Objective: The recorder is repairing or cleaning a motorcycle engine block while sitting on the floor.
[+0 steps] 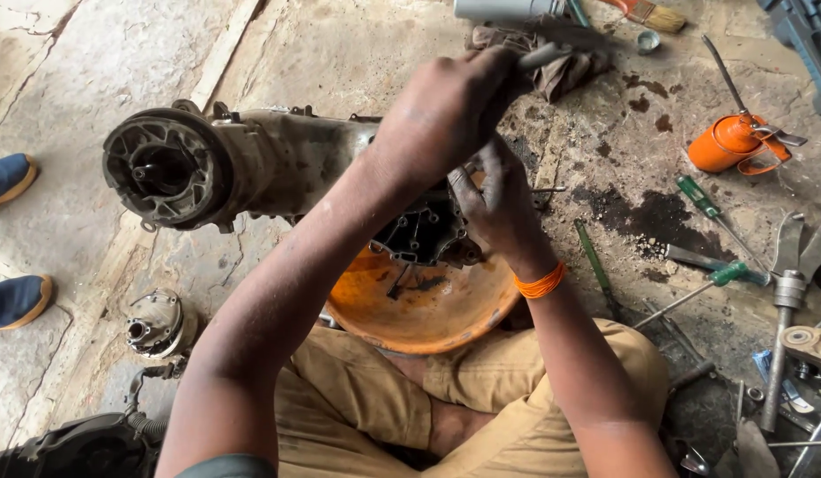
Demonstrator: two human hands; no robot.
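1. Left hand (446,111): I see its fingers curled shut around the handle of a grey metal tool (545,57), whose free end juts toward the upper right; the fist sits above the engine case.
2. Right hand (499,208): its fingers (468,190) are bent and spread against the open end of the engine case (278,164); I cannot tell whether they pinch a small part there. An orange thread band (540,284) circles the wrist.
3. Engine case: a long, grimy metal housing lying on its side across the stone floor (74,71), its round drum end (167,168) to the left and its open, bolt-studded end (424,235) under both hands.
4. Orange basin (419,310): directly beneath the open end of the case, resting against my lap, stained dark inside.
5. Dark rag (561,66): on the floor just beyond the left fist.
6. Orange oil can (734,142): upper right, with its thin spout pointing up and away, well apart from both hands.
7. Green-handled screwdrivers (698,196): scattered on the oil-stained floor to the right, near a metal puller (790,292).
8. Small round metal part (155,323): on the floor at lower left.
9. Blue shoes (7,177): another person's, at the left edge.
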